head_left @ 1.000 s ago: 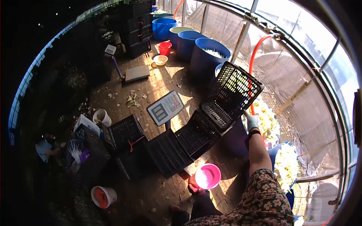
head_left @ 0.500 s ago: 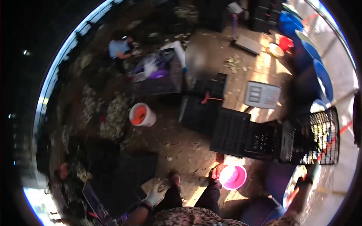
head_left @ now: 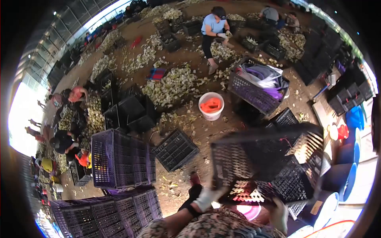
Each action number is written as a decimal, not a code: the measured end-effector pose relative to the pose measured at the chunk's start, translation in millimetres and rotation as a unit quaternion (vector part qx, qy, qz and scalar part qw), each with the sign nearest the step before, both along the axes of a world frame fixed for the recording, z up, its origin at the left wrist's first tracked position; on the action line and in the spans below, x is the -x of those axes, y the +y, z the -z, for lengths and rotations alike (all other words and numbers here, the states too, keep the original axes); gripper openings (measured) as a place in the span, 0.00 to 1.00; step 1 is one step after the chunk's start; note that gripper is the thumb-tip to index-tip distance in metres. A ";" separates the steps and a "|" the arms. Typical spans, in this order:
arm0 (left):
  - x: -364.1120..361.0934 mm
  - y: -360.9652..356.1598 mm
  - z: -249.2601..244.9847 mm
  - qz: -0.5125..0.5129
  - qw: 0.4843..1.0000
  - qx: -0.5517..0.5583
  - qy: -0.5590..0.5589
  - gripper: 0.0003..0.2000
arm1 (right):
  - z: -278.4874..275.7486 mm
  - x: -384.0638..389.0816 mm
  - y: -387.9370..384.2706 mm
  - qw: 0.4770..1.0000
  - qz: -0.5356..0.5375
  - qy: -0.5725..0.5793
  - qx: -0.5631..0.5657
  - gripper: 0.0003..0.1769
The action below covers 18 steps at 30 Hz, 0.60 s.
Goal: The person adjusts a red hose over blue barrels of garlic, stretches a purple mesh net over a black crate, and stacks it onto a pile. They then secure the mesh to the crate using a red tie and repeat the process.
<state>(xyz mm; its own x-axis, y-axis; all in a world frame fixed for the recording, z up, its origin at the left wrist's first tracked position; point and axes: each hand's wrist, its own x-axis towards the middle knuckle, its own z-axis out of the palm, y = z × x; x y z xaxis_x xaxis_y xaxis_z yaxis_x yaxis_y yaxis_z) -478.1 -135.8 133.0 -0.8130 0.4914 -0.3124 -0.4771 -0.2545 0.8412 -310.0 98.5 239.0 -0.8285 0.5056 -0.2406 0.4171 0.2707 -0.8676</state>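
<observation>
Gloved fingers of the left hand grip the near left corner of a lifted black crate, their tips hidden by its wall. Gloved fingers of the right hand close on the same crate's near edge, too blurred to tell apart. The crate hangs tilted above the floor, its far rim smeared.

From left to right: people crouch near the floor's left edge, small and partly hidden by crates. Purplish crates stand nearer, the lowest cut off at the bottom. A shallow crate lies beside them. Next is a white bucket holding something orange, hard to identify. Toward the floor's far edge sits a co-worker in blue. A pink basin shows partly beneath the held crate. Beyond, a purple crate overflows with crumpled bags. Blue tubs line the floor's right edge, partly cropped.
</observation>
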 end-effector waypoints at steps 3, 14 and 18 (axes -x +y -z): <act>50.1 -127.2 14.5 -0.102 0.980 0.169 -0.003 0.38 | 55.4 136.6 -58.5 0.846 0.143 0.023 0.514 0.15; 144.0 -311.3 27.0 -0.337 0.869 0.311 -0.188 0.37 | 264.5 315.7 -271.5 0.832 -0.075 -0.197 0.513 0.27; 155.8 -300.8 39.2 -0.425 0.825 0.362 -0.086 0.21 | 212.5 342.1 -226.6 0.822 -0.237 -0.336 0.395 0.32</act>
<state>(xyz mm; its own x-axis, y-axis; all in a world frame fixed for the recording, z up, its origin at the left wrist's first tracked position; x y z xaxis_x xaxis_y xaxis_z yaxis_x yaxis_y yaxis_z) -633.9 -436.6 93.8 -0.6809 -0.5994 -0.4208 -0.5130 -0.0197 0.8581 -652.1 -128.1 26.5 -0.4328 -0.3684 -0.8228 0.8842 0.0044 -0.4671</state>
